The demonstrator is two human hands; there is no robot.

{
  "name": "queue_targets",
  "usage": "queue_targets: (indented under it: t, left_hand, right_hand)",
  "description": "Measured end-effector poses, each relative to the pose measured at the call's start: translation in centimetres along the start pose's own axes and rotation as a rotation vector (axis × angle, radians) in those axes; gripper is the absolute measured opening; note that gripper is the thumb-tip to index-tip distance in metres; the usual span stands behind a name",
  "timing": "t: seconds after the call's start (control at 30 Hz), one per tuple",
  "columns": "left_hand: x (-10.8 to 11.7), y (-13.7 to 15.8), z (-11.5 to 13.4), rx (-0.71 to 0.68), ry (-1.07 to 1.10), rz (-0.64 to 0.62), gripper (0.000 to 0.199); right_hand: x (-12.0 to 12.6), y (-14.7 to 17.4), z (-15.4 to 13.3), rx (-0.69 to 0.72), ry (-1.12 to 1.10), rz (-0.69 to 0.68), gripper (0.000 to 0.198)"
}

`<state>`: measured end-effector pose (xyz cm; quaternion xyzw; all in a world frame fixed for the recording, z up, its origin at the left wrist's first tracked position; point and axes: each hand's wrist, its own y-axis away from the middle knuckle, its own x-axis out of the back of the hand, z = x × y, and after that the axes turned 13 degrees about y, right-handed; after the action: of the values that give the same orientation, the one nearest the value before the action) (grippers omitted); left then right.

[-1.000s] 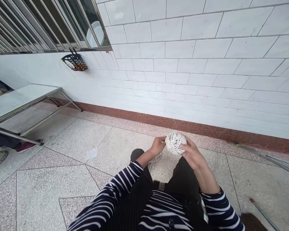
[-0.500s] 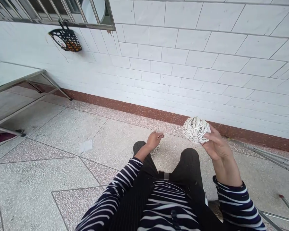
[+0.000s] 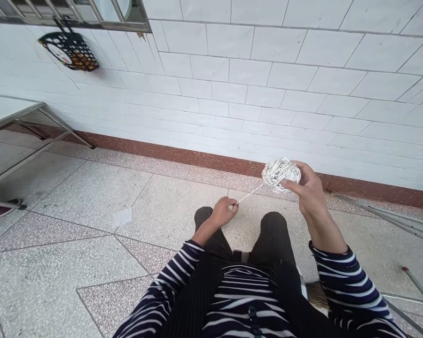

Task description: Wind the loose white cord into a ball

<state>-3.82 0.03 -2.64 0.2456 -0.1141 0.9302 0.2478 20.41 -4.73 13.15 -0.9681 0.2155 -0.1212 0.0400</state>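
Ball (image 3: 275, 172) rests in right hand (image 3: 310, 191) (higher, forward); left hand (image 3: 223, 212) pinches cord (image 3: 250, 194).

Ball (image 3: 277, 172) in my right grip (image 3: 312, 193): matt cord, ridged all over
Strand (image 3: 250, 194) in my left grip (image 3: 223, 212): the same cord, matt
My sleeves (image 3: 350, 278): soft-looking matt cloth
My trousers (image 3: 273, 237): plain matt cloth
Wall (image 3: 289, 47): smooth tile, faintly glossy
Floor (image 3: 68, 190): speckled, stone-like, matt
Flat scrap (image 3: 122, 217): paper-like, matt
Window bars (image 3: 118, 10): smooth, shiny metal
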Motion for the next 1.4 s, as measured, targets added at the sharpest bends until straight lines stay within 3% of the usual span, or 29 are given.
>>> queue_targets:
  t: [0.17,0.23,0.33,0.47,0.63,0.73,0.93,1.13,1.4]
  left_hand:
    - [-0.3,1.6,3.5,-0.002,0.085,-0.173,0.022]
    - [0.1,1.7,4.8,-0.033,0.053,-0.218,0.022]
    - [1.1,1.1,6.1,-0.159,-0.094,-0.216,0.028]
    - [2.3,-0.7,5.9,-0.246,-0.251,-0.128,0.030]
    - [2.2,-2.0,4.4,-0.243,-0.263,-0.150,0.026]
    - [1.3,-1.9,3.8,-0.233,-0.171,-0.198,0.026]
    - [0.0,-1.6,2.7,-0.129,0.056,-0.276,0.028]
    - [-1.0,-1.1,1.4,-0.082,0.105,-0.270,0.023]
    - [-2.4,-0.3,1.3,-0.027,0.201,-0.305,0.033]
  right_hand:
    - [-1.3,-1.9,3.8,0.111,0.411,0.241,0.070]
    - [-1.9,-2.1,6.0,0.065,0.587,0.226,0.072]
    - [-3.2,-1.3,9.3,-0.087,0.625,0.034,0.074]
    - [-4.2,1.4,12.7,-0.217,0.482,-0.185,0.076]
    - [-3.9,5.2,14.0,-0.348,0.108,-0.572,0.064]
    - [-3.2,6.9,13.8,-0.420,-0.109,-0.657,0.064]
    - [-1.7,8.6,13.2,-0.454,-0.366,-0.632,0.062]
    - [-0.2,10.4,12.1,-0.506,-0.530,-0.576,0.061]
    - [2.2,9.2,9.2,-0.459,-0.596,-0.272,0.062]
